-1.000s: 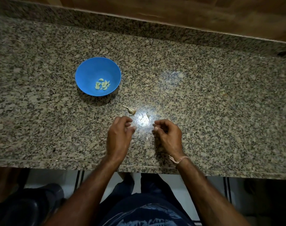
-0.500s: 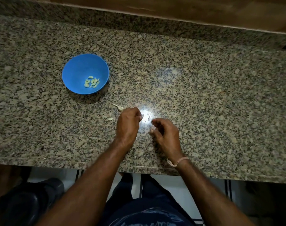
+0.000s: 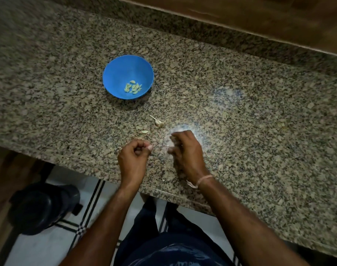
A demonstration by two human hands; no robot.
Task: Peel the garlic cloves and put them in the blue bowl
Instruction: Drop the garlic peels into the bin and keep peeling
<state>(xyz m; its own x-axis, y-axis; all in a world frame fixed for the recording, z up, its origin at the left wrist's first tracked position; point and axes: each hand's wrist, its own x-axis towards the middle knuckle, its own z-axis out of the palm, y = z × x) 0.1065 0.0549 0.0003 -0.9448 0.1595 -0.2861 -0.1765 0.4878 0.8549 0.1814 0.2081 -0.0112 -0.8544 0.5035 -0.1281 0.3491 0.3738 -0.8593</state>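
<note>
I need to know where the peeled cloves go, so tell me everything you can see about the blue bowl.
The blue bowl is round, plain and smooth, plastic by its look, standing upright on the speckled stone counter, beyond the hands and slightly left. A small heap of pale peeled garlic cloves lies at its bottom; the rest is bare. Neither hand touches it, and no chips or marks show.

The speckled granite bench carries a blue bowl of peeled cloves. Nearer its front edge lie a garlic stem piece and small skin scraps.
</note>
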